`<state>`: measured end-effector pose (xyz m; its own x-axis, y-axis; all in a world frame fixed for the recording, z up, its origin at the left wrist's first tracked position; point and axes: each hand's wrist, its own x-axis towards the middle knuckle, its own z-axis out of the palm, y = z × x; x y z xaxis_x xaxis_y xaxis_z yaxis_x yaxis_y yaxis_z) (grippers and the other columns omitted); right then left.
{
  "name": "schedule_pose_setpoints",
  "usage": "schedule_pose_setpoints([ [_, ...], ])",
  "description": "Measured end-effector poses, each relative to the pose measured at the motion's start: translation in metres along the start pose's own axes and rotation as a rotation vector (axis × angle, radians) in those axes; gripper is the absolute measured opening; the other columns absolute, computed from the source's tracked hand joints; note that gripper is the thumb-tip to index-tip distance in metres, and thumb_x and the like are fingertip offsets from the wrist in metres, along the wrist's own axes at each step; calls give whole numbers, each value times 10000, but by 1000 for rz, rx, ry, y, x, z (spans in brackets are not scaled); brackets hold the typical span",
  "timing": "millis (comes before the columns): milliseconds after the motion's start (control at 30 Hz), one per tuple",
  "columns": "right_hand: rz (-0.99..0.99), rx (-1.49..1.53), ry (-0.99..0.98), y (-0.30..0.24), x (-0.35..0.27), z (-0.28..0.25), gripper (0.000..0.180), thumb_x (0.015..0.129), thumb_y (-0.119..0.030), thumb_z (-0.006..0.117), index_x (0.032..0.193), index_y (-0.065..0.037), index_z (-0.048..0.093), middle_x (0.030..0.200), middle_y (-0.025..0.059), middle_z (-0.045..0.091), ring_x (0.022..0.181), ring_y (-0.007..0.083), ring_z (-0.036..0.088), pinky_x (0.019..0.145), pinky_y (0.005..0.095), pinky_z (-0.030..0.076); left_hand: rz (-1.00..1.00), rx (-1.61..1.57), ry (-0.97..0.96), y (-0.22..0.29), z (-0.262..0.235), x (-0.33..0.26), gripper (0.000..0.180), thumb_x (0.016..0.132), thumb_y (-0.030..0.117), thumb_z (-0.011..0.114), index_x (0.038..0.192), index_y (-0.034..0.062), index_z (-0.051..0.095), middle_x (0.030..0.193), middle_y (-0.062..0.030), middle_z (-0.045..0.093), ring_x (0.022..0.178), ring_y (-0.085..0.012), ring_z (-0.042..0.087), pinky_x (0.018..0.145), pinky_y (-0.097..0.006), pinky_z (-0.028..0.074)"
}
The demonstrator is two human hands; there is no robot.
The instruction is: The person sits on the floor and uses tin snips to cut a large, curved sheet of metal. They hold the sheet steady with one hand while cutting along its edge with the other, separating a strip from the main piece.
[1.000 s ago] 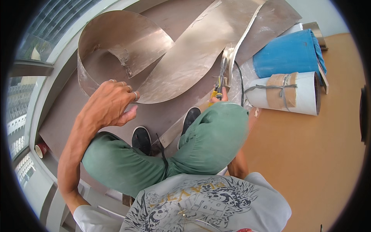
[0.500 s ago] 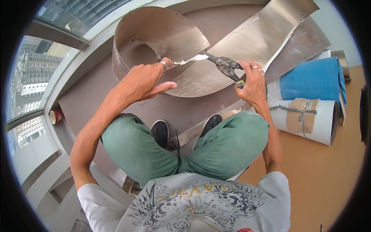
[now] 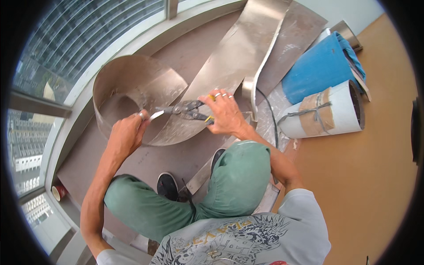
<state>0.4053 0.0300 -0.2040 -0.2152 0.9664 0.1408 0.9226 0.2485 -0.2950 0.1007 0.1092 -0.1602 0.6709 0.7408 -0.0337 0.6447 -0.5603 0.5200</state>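
A long metal sheet (image 3: pixel 234 57) lies ahead of me, its near end curled into a wide loop (image 3: pixel 126 73). My right hand (image 3: pixel 225 115) grips a pair of metal snips (image 3: pixel 185 110) with dark jaws and black-and-yellow handles. Their jaws point left, over the curled part of the sheet. My left hand (image 3: pixel 128 132) is closed at the near side of the loop, pinching a bright strip (image 3: pixel 156 115) that reaches toward the jaw tips. Whether this strip is still joined to the sheet is hard to make out.
To the right lie a blue rolled bundle (image 3: pixel 313 66) and a white roll (image 3: pixel 344 110) tied round with cardboard. Windows (image 3: pixel 88 44) curve along the left. A red cup (image 3: pixel 58 192) rests by the sill. My shoe (image 3: pixel 168 186) stands on the brown board (image 3: pixel 152 161).
My view has turned, shifting the sheet and rolls leftward in it. The snips have come closer to my left hand. That hand's thumb, spread out before, has closed in on the bright strip.
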Motion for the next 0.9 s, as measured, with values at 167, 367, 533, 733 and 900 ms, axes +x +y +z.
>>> schedule_pose_setpoints([
  [167, 41, 27, -11, 1, -12, 6, 711, 599, -122, 743, 1274, -122, 520, 1175, 196, 516, 1163, 410, 488, 1023, 518, 390, -50, -88, -2, 7, 1, 7, 47, 942, 118, 537, 953, 73, 545, 789, -180, 627, 727, -426, 599, 611, -505, 448],
  [367, 12, 93, 6, -5, -8, 12, 703, 603, -104, 731, 1272, -115, 516, 1150, 189, 516, 1130, 402, 495, 973, 512, 417, -86, -239, 90, -2, 4, 3, 48, 935, 90, 549, 946, 51, 522, 773, -202, 612, 705, -431, 591, 610, -482, 446],
  [533, 27, 134, -48, -8, -4, 11, 692, 616, -118, 748, 1262, -93, 501, 1140, 186, 502, 1137, 397, 493, 991, 523, 407, -161, -299, 76, 0, 2, 3, 56, 919, 63, 544, 901, 29, 503, 725, -201, 578, 656, -407, 570, 604, -438, 449],
  [733, 14, 143, -82, -14, -1, 15, 692, 631, -125, 746, 1276, -87, 496, 1161, 193, 504, 1145, 399, 492, 1000, 510, 400, -199, -343, 101, -3, 1, 2, 53, 885, 43, 525, 864, 14, 486, 679, -193, 549, 594, -369, 538, 589, -410, 446],
  [900, 32, 122, -44, -14, -8, 20, 708, 625, -124, 743, 1285, -99, 486, 1167, 195, 509, 1134, 419, 494, 996, 512, 407, -218, -410, 99, -2, 4, 10, 46, 875, 45, 514, 859, 13, 485, 661, -187, 539, 571, -349, 534, 576, -404, 441],
])
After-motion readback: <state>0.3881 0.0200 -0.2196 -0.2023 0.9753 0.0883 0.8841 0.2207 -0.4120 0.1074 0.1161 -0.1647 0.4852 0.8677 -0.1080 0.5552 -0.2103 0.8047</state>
